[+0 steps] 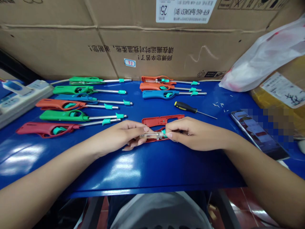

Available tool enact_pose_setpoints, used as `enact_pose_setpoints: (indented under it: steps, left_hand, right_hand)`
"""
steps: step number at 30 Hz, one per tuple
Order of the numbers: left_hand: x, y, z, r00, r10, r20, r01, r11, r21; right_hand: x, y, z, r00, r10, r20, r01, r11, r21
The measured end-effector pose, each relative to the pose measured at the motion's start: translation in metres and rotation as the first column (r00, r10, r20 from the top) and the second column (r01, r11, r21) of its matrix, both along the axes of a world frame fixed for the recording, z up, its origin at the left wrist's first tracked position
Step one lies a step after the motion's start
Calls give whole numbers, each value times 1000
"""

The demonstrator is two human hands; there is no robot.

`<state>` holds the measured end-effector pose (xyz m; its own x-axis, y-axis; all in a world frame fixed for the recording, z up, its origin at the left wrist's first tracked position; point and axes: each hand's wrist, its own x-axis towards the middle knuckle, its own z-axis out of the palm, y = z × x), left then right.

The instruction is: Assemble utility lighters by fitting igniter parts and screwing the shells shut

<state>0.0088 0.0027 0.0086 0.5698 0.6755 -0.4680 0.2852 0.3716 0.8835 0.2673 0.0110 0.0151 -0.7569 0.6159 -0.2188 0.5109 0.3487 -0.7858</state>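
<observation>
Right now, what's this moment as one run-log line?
left hand: holding clear tube; right hand: at teal piece; red cover: on table; screwdriver: on table

Forearms (73,165) converging; left hand (125,133), right hand (195,133) close together, fingers (175,125) curled, thumbs (169,135) pointing inward.

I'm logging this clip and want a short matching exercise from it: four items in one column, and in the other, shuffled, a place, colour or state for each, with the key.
Column one
1. clear part
2. screwdriver
3. phone
4. power strip

Column two
A. white, at the far left
B. between the left hand and the right hand
C. screen lit
D. black and yellow, with a thin metal shaft

Right pairs: 1-B, 2-D, 3-C, 4-A
</observation>
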Motion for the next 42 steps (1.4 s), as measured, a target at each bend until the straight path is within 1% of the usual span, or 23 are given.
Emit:
enact_pose_setpoints:
  steps: [15,22,26,34,36,39,42]
  left_hand:
    - [2,-2,2,999,-20,-33,20,1000,12]
    - [3,-3,3,998,-57,-40,61,993,98]
    - [1,-3,2,996,-72,-52,77,991,106]
    - [2,-4,4,984,-135,-114,154,972,179]
    - [3,-5,3,982,-132,-134,156,970,184]
    - [2,-4,3,983,-104,-148,125,982,142]
    - [0,-3,2,993,-59,-102,70,991,111]
  right_hand:
    - [0,1,-3,1000,23,7,-23,1000,0]
    - [-1,2,-3,1000,29,-6,-29,999,-23]
    - [-1,2,-4,999,32,-13,-32,999,-22]
    - [-3,2,-5,999,43,-9,-42,998,43]
    - [-3,2,-4,999,33,-9,-32,999,35]
    - [-1,2,-2,1000,-24,-7,24,1000,7]
    - [-1,2,-1,996,-87,-16,87,996,-10]
